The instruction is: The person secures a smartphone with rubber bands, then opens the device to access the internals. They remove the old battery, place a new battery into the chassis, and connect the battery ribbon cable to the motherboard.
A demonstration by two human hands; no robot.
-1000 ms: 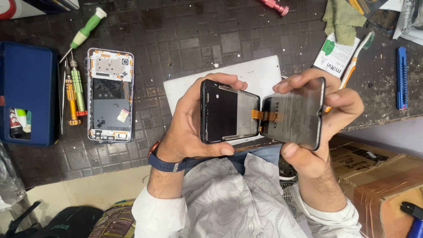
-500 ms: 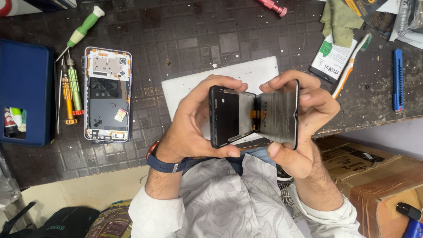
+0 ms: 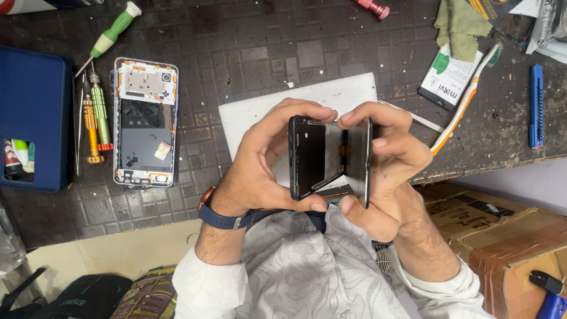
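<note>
Screen panel [image 3: 358,155] folded closer to frame [image 3: 308,156]; hands [image 3: 260,168] grip edges.

A phone repair workshop is shown. A dark, tile-patterned work surface [image 3: 248,53], stained and speckled with white flecks, is laid out with small tools: a green-handled screwdriver [image 3: 109,36], a pair of slim green and orange precision screwdrivers [image 3: 94,118], and a blue-handled tool [image 3: 536,105], possibly a cutter, though this cannot be told from the view. An opened smartphone body with its back removed and inner boards exposed [image 3: 145,121] is placed beside them. A flat white-and-green phone battery [image 3: 447,77] and an orange-and-white toothbrush [image 3: 466,106] are seen near the edge. A worn brown cardboard box [image 3: 496,230] is kept below the bench.
</note>
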